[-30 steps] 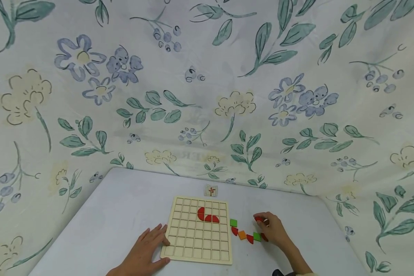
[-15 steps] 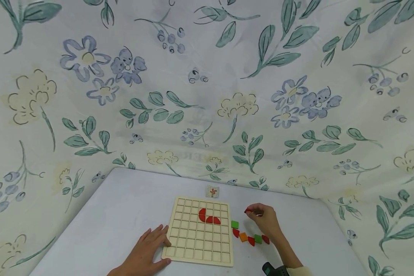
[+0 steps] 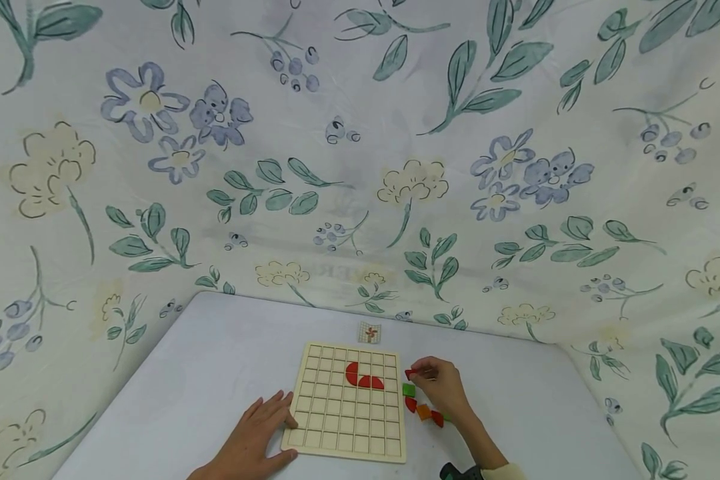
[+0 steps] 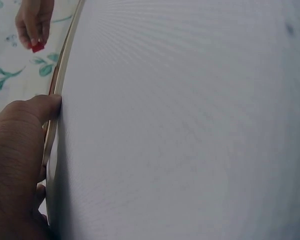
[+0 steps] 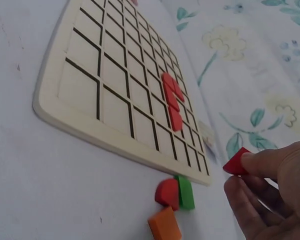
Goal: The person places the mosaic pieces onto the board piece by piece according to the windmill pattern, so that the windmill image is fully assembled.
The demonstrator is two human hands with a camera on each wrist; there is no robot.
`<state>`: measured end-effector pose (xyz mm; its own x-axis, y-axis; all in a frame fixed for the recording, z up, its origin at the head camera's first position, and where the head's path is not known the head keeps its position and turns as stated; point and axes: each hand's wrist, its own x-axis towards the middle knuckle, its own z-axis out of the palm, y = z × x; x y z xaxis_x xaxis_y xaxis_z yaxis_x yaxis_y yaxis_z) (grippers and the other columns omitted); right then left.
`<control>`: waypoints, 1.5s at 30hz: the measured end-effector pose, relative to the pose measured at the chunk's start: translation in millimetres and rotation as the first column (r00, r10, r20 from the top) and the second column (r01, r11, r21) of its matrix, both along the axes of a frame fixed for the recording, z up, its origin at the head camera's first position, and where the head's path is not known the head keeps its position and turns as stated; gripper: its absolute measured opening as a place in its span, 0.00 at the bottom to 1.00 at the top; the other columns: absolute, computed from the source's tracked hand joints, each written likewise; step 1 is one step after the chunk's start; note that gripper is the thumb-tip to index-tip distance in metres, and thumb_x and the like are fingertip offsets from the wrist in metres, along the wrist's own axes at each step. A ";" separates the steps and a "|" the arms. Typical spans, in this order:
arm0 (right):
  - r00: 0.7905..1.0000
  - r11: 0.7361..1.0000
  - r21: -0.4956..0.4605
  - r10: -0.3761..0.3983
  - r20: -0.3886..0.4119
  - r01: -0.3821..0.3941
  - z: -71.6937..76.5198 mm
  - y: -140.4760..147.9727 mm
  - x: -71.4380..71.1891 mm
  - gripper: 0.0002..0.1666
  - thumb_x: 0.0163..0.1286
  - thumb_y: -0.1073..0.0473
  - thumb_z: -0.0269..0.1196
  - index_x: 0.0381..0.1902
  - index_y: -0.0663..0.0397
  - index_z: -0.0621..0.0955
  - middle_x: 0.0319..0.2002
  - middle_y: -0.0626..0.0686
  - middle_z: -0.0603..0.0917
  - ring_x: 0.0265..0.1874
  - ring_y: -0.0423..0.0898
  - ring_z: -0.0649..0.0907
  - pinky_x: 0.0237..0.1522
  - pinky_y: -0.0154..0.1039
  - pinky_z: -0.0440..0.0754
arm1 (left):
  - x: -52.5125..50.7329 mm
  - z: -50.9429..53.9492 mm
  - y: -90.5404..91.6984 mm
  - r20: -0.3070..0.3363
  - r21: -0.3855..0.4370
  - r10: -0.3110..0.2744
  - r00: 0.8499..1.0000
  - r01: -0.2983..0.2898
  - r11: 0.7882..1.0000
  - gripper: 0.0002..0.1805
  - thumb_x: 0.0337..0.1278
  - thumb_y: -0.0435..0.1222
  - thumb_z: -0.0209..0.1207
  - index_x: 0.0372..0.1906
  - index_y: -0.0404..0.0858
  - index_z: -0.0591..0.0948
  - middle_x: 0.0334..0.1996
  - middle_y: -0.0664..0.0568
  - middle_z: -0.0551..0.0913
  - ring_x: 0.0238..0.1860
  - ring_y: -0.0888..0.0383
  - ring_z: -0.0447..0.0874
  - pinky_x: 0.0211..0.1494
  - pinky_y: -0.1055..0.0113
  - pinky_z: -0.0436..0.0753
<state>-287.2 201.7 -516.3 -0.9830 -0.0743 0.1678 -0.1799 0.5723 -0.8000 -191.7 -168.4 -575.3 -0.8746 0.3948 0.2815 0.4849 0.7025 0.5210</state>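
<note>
My right hand (image 3: 441,385) pinches a red quarter-circle block (image 5: 236,162) between thumb and fingertips, just off the right edge of the wooden grid board (image 3: 336,420). Several red quarter-circle pieces (image 3: 352,375) sit in cells in the board's upper middle. My left hand (image 3: 253,430) rests at the board's left edge, fingers spread and thumb near the lower left corner; in the left wrist view the thumb (image 4: 49,106) touches the board's rim. Beside the board, under my right hand, lie a green square block (image 3: 409,390), a red block (image 3: 411,405) and an orange block (image 3: 423,412).
A small card (image 3: 369,333) with a red pinwheel figure on a grid lies behind the board. Another red block (image 3: 437,419) lies near the right forearm, with a sliver of green beside it. Flowered cloth (image 3: 360,200) hangs behind the white table (image 3: 234,347).
My right hand has carried the red quarter-circle block leftward, from beyond the loose blocks to near the board's right edge. The left hand has stayed at the board.
</note>
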 end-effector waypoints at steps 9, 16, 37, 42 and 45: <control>0.991 0.991 -0.014 0.131 0.030 -0.130 -4.9 -20.8 -2.2 0.05 0.63 0.65 0.69 0.38 0.57 0.84 0.32 0.48 0.85 0.29 0.44 0.83 0.31 0.34 0.83 | 0.2 0.6 -0.6 0.040 -0.015 0.005 0.999 -0.004 1.000 0.19 0.54 0.61 0.62 0.42 0.56 0.74 0.68 0.41 0.69 0.70 0.40 0.62 0.68 0.36 0.56; 0.984 0.984 0.037 0.175 0.036 -0.176 -6.9 -47.4 -0.6 0.04 0.62 0.64 0.70 0.35 0.55 0.86 0.29 0.44 0.84 0.26 0.41 0.81 0.27 0.33 0.81 | 0.4 3.6 -1.0 0.054 -0.004 -0.007 0.999 0.007 1.000 0.19 0.55 0.61 0.62 0.42 0.56 0.73 0.69 0.42 0.68 0.71 0.41 0.60 0.68 0.36 0.55; 0.934 0.905 0.371 0.296 -0.199 -0.207 -24.8 -78.5 5.0 0.02 0.60 0.59 0.72 0.30 0.49 0.88 0.29 0.37 0.83 0.30 0.32 0.79 0.48 0.44 0.80 | -0.9 0.6 -0.3 0.008 -0.005 -0.001 1.000 0.001 1.000 0.18 0.53 0.60 0.64 0.41 0.58 0.73 0.68 0.44 0.70 0.70 0.42 0.62 0.66 0.35 0.58; 0.932 0.938 0.263 0.285 -0.222 -0.224 -22.5 -80.4 7.5 0.02 0.59 0.63 0.72 0.30 0.53 0.87 0.28 0.40 0.83 0.28 0.34 0.79 0.39 0.39 0.83 | -1.0 0.0 -0.3 0.011 -0.013 -0.004 1.000 0.004 1.000 0.18 0.54 0.60 0.64 0.42 0.57 0.73 0.68 0.43 0.70 0.70 0.42 0.62 0.67 0.36 0.58; 0.944 0.964 0.135 0.254 -0.211 -0.229 -20.3 -81.8 7.0 0.02 0.60 0.65 0.71 0.30 0.55 0.86 0.28 0.42 0.84 0.24 0.36 0.77 0.25 0.32 0.80 | -1.4 0.2 -0.6 0.021 -0.017 -0.002 1.000 0.003 1.000 0.19 0.54 0.61 0.63 0.42 0.57 0.74 0.68 0.43 0.69 0.71 0.42 0.62 0.67 0.36 0.57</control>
<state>-280.2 119.8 -536.7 -0.8712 -0.3343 0.3595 -0.4907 0.5697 -0.6593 -193.0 -169.0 -575.0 -0.8793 0.4015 0.2563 0.4756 0.7102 0.5190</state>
